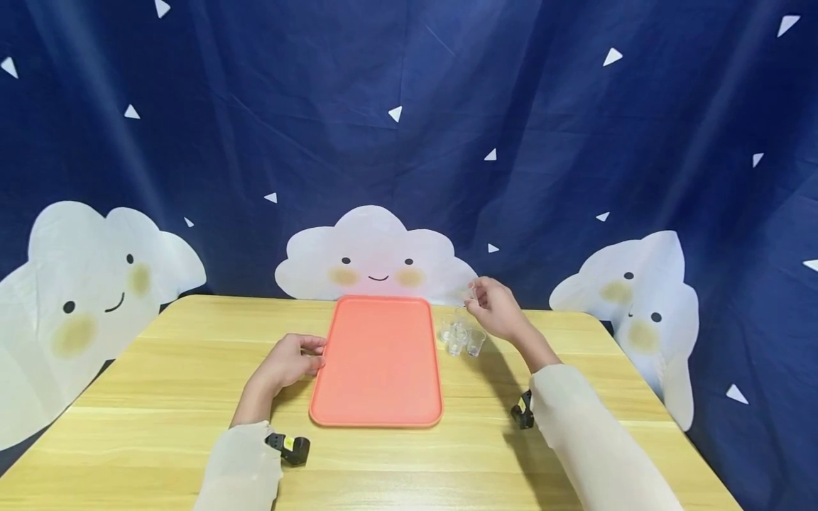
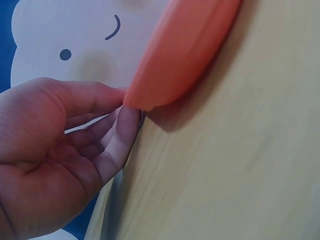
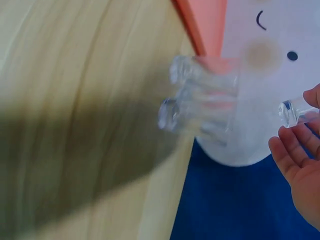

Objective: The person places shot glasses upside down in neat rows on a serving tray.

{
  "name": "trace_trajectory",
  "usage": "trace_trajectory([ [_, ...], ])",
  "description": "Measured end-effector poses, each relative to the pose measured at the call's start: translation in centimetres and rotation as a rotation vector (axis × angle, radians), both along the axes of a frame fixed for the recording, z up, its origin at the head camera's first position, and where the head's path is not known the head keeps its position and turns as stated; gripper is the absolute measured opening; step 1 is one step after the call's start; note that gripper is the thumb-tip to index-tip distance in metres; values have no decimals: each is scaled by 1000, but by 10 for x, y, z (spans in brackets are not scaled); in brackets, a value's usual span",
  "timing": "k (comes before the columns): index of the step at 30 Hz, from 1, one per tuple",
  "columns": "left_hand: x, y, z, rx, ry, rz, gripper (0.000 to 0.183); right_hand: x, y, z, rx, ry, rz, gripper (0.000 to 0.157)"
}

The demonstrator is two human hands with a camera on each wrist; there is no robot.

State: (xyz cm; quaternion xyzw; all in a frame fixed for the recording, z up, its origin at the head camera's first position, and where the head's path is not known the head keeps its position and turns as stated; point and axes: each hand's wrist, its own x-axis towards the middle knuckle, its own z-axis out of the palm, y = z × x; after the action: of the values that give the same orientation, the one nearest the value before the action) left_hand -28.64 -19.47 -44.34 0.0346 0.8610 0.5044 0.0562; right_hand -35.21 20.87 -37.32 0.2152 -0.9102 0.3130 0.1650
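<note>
Pinching coral tray [image 1: 377, 362] with left hand [image 1: 286, 363], likely to steady it; gripping one clear cup [image 3: 289, 114] in right hand [image 1: 500, 312], apart from clustered cups [image 1: 456, 341] below, apparently avoiding knocks

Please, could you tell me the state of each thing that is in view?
Tray: lying on the table, rim up.
Left hand: touching the tray's left edge.
Right hand: holding one glass.
That glass: raised off the table, base down.
Other glasses: upright on the table, close together.
Curtain: hanging, creased.
</note>
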Motion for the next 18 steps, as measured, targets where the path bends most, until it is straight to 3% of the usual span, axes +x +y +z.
trace_trajectory([
  [9,2,-2,0,13,4,13,41,0,-38,12,27,28,87,30],
  [18,0,-1,-3,13,10,6,40,-3,-63,5,55,32,145,34],
])
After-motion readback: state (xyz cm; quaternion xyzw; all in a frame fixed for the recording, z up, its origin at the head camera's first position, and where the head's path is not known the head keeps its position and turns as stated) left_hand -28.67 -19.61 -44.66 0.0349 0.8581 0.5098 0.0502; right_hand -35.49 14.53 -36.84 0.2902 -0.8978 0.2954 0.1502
